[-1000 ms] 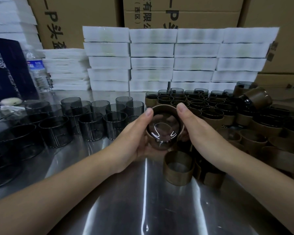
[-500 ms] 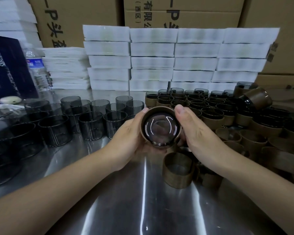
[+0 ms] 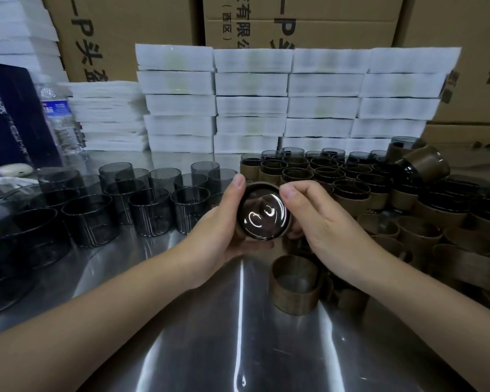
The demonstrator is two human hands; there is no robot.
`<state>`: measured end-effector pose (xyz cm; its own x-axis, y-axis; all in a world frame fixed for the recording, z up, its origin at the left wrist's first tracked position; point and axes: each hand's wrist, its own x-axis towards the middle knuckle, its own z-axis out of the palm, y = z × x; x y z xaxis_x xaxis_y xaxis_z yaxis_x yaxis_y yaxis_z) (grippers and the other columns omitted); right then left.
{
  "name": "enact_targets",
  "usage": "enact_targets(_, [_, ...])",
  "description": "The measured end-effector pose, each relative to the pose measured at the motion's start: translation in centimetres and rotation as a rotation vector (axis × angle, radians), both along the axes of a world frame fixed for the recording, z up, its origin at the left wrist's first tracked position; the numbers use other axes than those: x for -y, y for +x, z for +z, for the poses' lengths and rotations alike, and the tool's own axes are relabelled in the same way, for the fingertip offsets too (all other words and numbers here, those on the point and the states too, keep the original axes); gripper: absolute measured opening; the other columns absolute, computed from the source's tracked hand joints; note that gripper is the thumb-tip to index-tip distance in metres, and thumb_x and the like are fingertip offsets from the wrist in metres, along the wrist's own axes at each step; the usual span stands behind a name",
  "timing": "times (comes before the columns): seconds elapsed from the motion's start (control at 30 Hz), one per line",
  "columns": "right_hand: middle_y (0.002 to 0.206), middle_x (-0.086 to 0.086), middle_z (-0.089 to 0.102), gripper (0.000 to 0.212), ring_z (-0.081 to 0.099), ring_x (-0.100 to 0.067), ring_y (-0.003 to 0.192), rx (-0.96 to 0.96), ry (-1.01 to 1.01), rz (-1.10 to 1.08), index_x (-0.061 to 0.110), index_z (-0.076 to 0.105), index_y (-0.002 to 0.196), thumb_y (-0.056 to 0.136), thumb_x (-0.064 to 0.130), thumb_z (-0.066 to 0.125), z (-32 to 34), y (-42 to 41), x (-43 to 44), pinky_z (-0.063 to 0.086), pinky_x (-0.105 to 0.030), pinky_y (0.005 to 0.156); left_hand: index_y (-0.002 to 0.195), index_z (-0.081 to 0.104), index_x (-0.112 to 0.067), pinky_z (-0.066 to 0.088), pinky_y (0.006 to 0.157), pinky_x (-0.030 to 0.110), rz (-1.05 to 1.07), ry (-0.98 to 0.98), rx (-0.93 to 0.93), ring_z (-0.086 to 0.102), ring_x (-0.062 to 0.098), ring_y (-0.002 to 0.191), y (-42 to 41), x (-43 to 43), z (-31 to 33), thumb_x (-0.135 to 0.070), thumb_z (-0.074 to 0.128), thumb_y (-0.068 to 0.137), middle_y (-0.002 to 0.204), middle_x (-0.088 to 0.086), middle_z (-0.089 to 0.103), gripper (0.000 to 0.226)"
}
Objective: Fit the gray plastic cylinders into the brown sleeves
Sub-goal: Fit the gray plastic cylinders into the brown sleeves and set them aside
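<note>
At the centre of the frame your left hand [image 3: 224,224] grips a gray cylinder [image 3: 263,215] already seated in its brown sleeve [image 3: 242,219], glossy base facing you. Your right hand [image 3: 320,222] pinches its rim from the right. Bare cylinders [image 3: 150,210] stand at left; an empty sleeve [image 3: 294,287] stands lower right on the steel table [image 3: 210,335].

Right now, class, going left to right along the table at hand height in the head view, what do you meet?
bare gray cylinders → left hand → sleeved cylinder gripped by both hands → right hand → pile of empty brown sleeves
</note>
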<state>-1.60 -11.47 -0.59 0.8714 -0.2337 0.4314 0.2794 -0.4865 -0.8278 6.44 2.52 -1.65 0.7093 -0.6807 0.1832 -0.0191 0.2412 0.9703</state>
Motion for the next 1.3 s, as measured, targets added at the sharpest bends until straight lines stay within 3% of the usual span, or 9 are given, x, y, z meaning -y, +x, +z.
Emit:
enact_targets(0.17, [0.070,0.028,0.059,0.048,0.055,0.009,0.068,-0.006,0.008,0.052,0.041,0.053,0.093,0.065,0.077,0.039,0.2,-0.2,0.0,0.039,-0.016,0.066,0.091,0.076,-0.040,0.058,0.070,0.030,0.027,0.035,0.086,0.072,0.019,0.095,0.0,-0.2,0.1,-0.077,0.038,0.072,0.100,0.002,0.076,0.056])
enact_targets(0.33, [0.068,0.025,0.055,0.043,0.052,0.005,0.063,0.008,0.018,0.095,0.037,0.052,0.093,0.069,0.071,0.041,0.3,-0.2,-0.1,0.050,-0.023,0.064,0.089,0.076,-0.041,0.059,0.069,0.032,0.042,0.063,0.114,0.073,0.020,0.093,0.0,-0.3,0.3,-0.079,0.037,0.071,0.097,0.002,0.076,0.057])
enact_targets(0.7, [0.070,0.015,0.046,0.043,0.046,-0.005,0.064,0.005,0.015,0.120,0.036,0.051,0.101,0.076,0.068,0.037,0.5,-0.4,-0.5,0.051,-0.045,0.064,0.084,0.076,-0.040,0.061,0.074,0.040,0.114,0.061,0.108,0.074,0.025,0.084,-0.3,-0.2,0.4,-0.078,0.034,0.070,0.089,0.005,0.077,0.058])
enact_targets(0.9, [0.079,0.006,0.053,0.040,0.048,-0.006,0.064,-0.002,0.038,0.124,0.033,0.052,0.101,0.077,0.061,0.037,0.7,-0.5,-0.6,0.049,-0.034,0.062,0.077,0.078,-0.033,0.061,0.067,0.032,0.075,0.072,0.048,0.074,0.018,0.079,-0.3,-0.2,1.0,-0.062,0.037,0.089,0.085,0.007,0.076,0.052])
enact_targets(1.1, [0.087,0.004,0.058,0.045,0.051,-0.004,0.069,-0.031,0.083,0.119,0.029,0.054,0.107,0.077,0.059,0.038,0.9,-0.6,-0.7,0.049,-0.027,0.065,0.080,0.079,-0.032,0.059,0.066,0.030,0.003,0.029,0.008,0.073,0.016,0.086,-0.4,-0.4,1.1,-0.063,0.045,0.073,0.091,0.005,0.076,0.046])
enact_targets(1.2, [0.092,0.006,0.060,0.050,0.054,-0.003,0.074,-0.049,0.111,0.113,0.027,0.055,0.111,0.077,0.059,0.039,0.7,-0.6,-0.6,0.048,-0.023,0.069,0.083,0.079,-0.032,0.059,0.067,0.029,-0.010,0.020,0.014,0.073,0.017,0.088,-0.4,-0.5,1.0,-0.064,0.046,0.073,0.093,0.006,0.076,0.047])
enact_targets(1.3, [0.087,0.006,0.061,0.052,0.054,-0.001,0.065,-0.083,0.149,0.099,0.029,0.055,0.112,0.073,0.061,0.039,0.6,-0.7,-0.6,0.047,-0.016,0.062,0.090,0.077,-0.032,0.058,0.066,0.029,-0.013,0.002,0.023,0.073,0.016,0.092,-0.3,-0.5,0.8,-0.065,0.046,0.077,0.098,0.005,0.076,0.047])
